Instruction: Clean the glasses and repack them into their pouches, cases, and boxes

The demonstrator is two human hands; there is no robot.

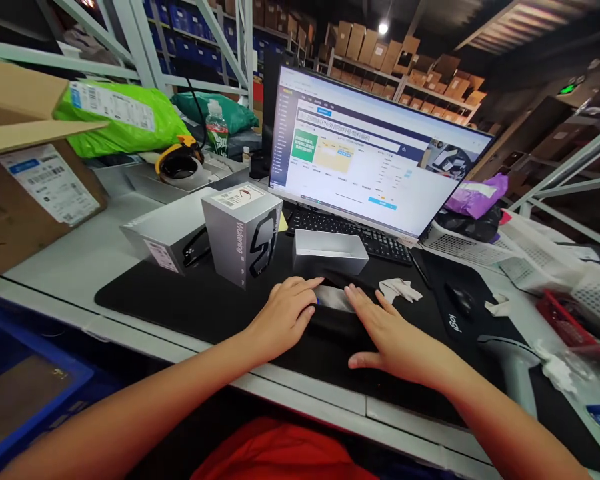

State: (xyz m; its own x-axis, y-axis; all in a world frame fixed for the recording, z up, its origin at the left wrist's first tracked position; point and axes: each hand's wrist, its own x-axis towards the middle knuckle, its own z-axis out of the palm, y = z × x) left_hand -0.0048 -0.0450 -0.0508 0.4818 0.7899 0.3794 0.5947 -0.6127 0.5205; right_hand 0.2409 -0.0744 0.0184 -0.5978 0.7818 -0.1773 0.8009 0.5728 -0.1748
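The unpacking looks well along, as far as I can judge: the grey box stands upright on the mat, its tray sits out and apart just in front of the keyboard, and a crumpled white wrap lies loose to the right. A second box lies flat beside the first. What is in hand now is the dark flat case near the front edge of the surface, with a pale grey piece showing at its far side between the fingertips. Whether the case is shut I cannot tell. The left hand lies flat on its left end, and the right hand lies flat on its right end. Neither grip is closed: fingers are stretched out and pressing or resting, touching the case, holding nothing.
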